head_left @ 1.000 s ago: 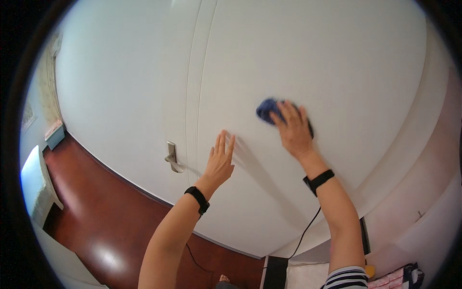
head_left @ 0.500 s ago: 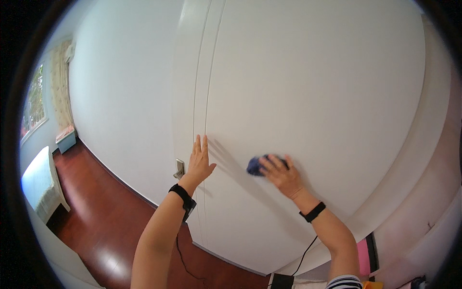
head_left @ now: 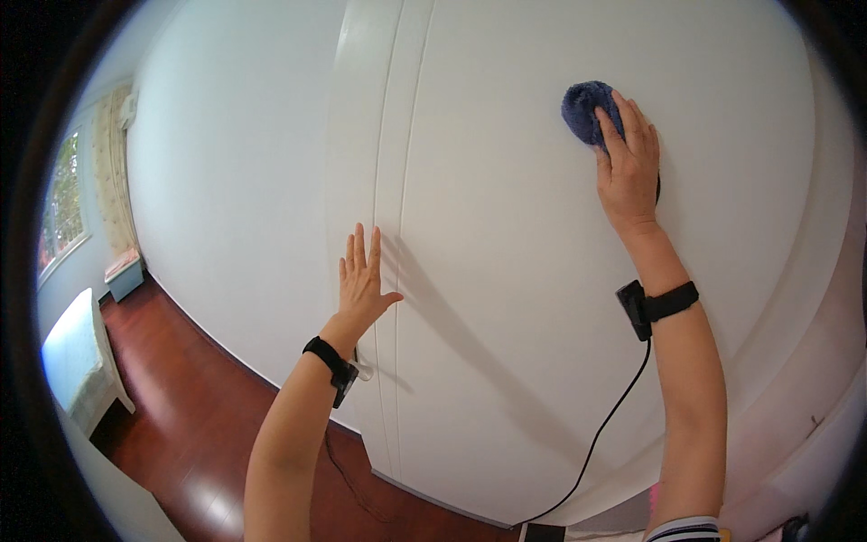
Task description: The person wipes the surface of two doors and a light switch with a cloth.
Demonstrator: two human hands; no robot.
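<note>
Nearest us, the striped sleeve (head_left: 686, 531) sits at five o'clock. Each wrist has a black strap, and a black cable (head_left: 601, 429) drops from the right one toward five. Left hand (head_left: 361, 289), near nine: fingers fanned wide, nothing held; we can't tell if it touches the door. Right hand (head_left: 630, 176), between one and two: fingers slightly parted, pressing over a bunched blue cloth (head_left: 581, 113). Key relation: cloth lies toward eleven from the right palm, under and beyond the fingers; long axis seems to run eleven to five, lower end hidden. Right hand's the nearer, left well apart. Behind: white door (head_left: 506, 244), handle (head_left: 363, 369) at seven, partly behind the left wrist. Farther: red-brown floor (head_left: 208, 434) at eight, then window (head_left: 65, 194) past nine.
</note>
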